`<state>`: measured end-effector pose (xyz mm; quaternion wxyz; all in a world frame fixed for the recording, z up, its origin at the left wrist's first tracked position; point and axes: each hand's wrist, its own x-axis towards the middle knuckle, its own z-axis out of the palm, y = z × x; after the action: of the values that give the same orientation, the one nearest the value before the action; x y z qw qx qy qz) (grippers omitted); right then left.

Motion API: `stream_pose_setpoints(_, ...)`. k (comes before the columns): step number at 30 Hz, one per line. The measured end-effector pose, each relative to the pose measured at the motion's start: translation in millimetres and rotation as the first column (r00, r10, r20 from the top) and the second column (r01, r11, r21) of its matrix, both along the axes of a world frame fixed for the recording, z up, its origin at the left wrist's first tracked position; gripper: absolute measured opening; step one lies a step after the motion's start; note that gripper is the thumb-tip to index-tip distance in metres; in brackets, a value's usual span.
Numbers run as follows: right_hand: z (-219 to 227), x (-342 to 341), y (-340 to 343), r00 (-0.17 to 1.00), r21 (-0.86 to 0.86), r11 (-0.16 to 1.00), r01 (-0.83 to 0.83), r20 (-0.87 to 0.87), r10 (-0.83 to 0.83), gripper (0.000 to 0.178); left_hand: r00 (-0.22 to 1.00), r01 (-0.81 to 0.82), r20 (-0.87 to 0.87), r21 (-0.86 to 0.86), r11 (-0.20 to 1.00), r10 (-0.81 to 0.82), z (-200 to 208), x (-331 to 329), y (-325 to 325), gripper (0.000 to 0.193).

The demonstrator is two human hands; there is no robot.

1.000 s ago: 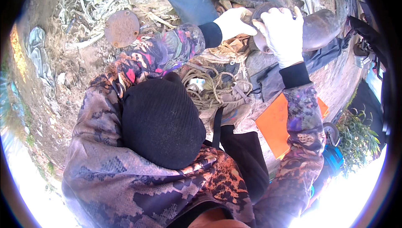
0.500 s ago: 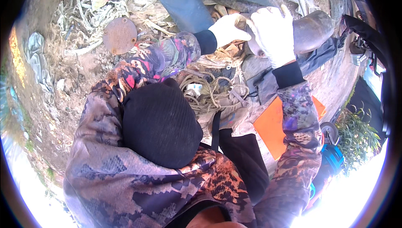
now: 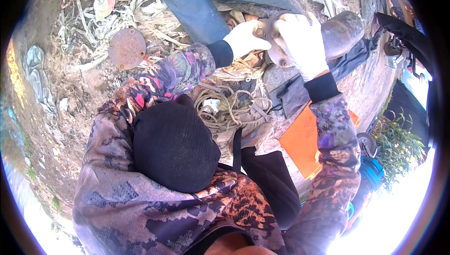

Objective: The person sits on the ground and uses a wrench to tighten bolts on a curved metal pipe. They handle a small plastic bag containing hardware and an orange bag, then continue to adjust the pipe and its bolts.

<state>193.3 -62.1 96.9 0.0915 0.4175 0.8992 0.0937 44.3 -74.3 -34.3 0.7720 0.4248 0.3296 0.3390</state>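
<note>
A dark grey metal pipe (image 3: 344,34) with a flanged end (image 3: 277,54) lies at the upper right. My right hand (image 3: 302,44), in a white glove, reaches over the flanged end with its fingers bent down. Its fingertips are closed by a small dark blurred spot at the flange, and what they hold is too unclear to name. To the left, my left hand (image 3: 244,39), also gloved in white, is beside the flange. Its thumb and fingers are apart, with nothing visible between them. A round rusty plate with holes (image 3: 127,48) lies on the ground farther left.
Below my hands lies a coil of rope (image 3: 225,109) among scraps. An orange sheet (image 3: 302,140) is by my right forearm. Dry husk-like litter (image 3: 150,16) and a dark blue cloth-like strip (image 3: 190,6) lie beyond. A small wheel (image 3: 367,144) and a plant (image 3: 401,138) are at right.
The whole view has shifted slightly left. My left thumb and fingers have drawn a little apart from my right fingertips, and more of the flange shows between the hands.
</note>
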Motion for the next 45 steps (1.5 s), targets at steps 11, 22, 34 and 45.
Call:
stream_pose_setpoints(11, -2, 0, 1, 0.995, -0.032, 0.995, -0.093, 0.03, 0.094, 0.017, 1.0, -0.01, -0.007, 0.045, 0.999, 0.011, -10, 4, -3, 0.052)
stream_pose_setpoints(22, -6, -6, 2, 0.998, -0.034, 0.999, -0.019, 0.052, 0.021, 0.021, 0.998, -0.026, 0.058, -0.01, 1.0, 0.027, -12, 4, -3, 0.054)
stream_pose_setpoints(34, 28, -35, 7, 0.989, -0.126, 0.986, 0.108, 0.115, -0.094, 0.024, 0.982, -0.03, -0.176, 0.195, 0.98, 0.065, -7, 2, -1, 0.047)
stream_pose_setpoints(45, -2, -24, 6, 0.974, 0.074, 0.993, 0.098, 0.199, -0.11, 0.021, 0.963, 0.021, 0.269, -0.072, 0.997, -0.001, -13, 7, 0, 0.036)
